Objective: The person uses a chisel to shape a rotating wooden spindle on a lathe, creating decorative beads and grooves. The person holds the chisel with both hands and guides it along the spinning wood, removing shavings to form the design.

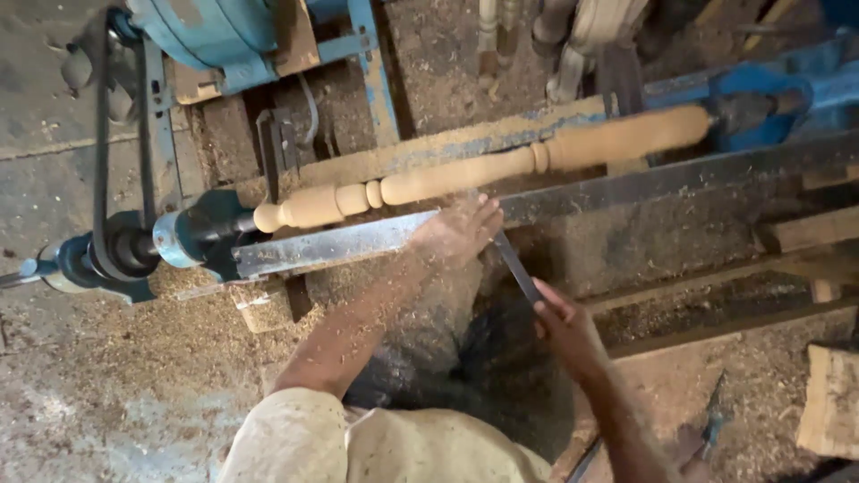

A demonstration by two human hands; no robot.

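A pale wooden spindle point(483, 170) with turned beads and coves is mounted across a blue lathe point(192, 234), running from lower left to upper right. My left hand point(455, 231), dusted with shavings, presses down on the long metal tool rest point(331, 243) just below the spindle, over the tip of a dark flat chisel point(516, 266). My right hand point(565, 329) grips the chisel's lower end, nearer my body. Wood chips fly around the left hand. The chisel's tip is hidden under my left fingers.
A belt and pulley point(112, 241) drive the lathe at the left. The blue tailstock point(761, 107) holds the spindle's right end. Sawdust covers the floor point(143, 358). A wooden block point(828, 402) lies at the lower right, and turned pieces point(573, 36) lean at the top.
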